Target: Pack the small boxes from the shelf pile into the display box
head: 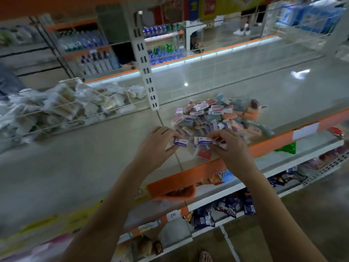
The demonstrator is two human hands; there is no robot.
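A pile of small boxes [219,116] in pink, purple, teal and orange lies on the pale shelf [94,167], right of centre. My left hand [158,144] grips a few small white-and-purple boxes [180,143] at the pile's near left edge. My right hand [226,146] pinches another white-and-purple box [203,141] at the pile's front, with more small boxes tucked under its fingers. The two hands are close together, just above the shelf surface. No display box can be made out in the head view.
A wire basket [62,110] of clear-wrapped packets sits at the left of the shelf. A white slotted upright post [147,72] rises behind the pile. The shelf's orange front rail [207,171] runs below my wrists. Lower shelves hold snack packets [226,207].
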